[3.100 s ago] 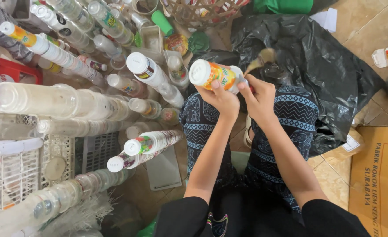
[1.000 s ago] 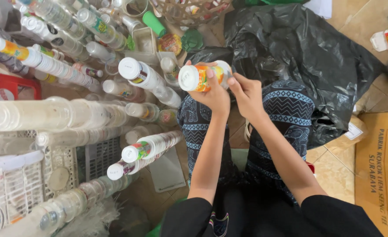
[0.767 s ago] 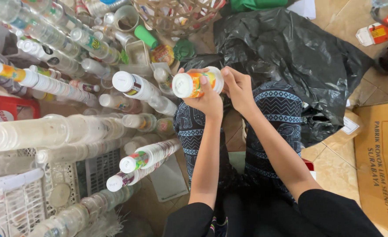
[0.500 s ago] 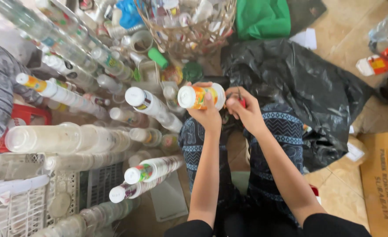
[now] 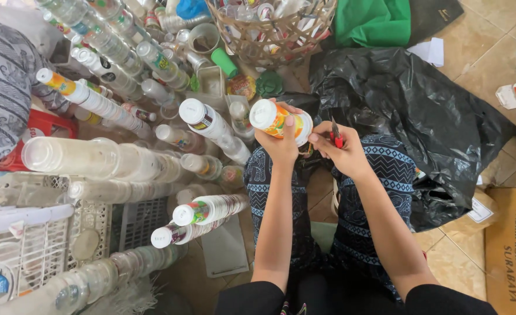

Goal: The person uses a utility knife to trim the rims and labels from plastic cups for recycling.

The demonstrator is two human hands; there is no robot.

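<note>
My left hand [image 5: 282, 143] grips a small plastic cup [image 5: 276, 118] with an orange and yellow label, held on its side above my lap. My right hand [image 5: 340, 153] is closed around a small red-handled tool [image 5: 337, 135], its tip right beside the cup's end. Both hands hover over my knees, covered in dark patterned trousers [image 5: 386, 175]. Long stacks of nested clear cups [image 5: 88, 157] lie to my left.
A woven basket [image 5: 269, 29] filled with cups stands ahead, by a green bag [image 5: 374, 20]. A black plastic bag [image 5: 409, 105] spreads on the tiled floor at right. White plastic crates [image 5: 30, 245] sit at lower left, a cardboard box [image 5: 511, 245] at lower right.
The view has tilted up and now takes in the basket. My hands stay together on the cup, and the red tool now shows in my right hand.
</note>
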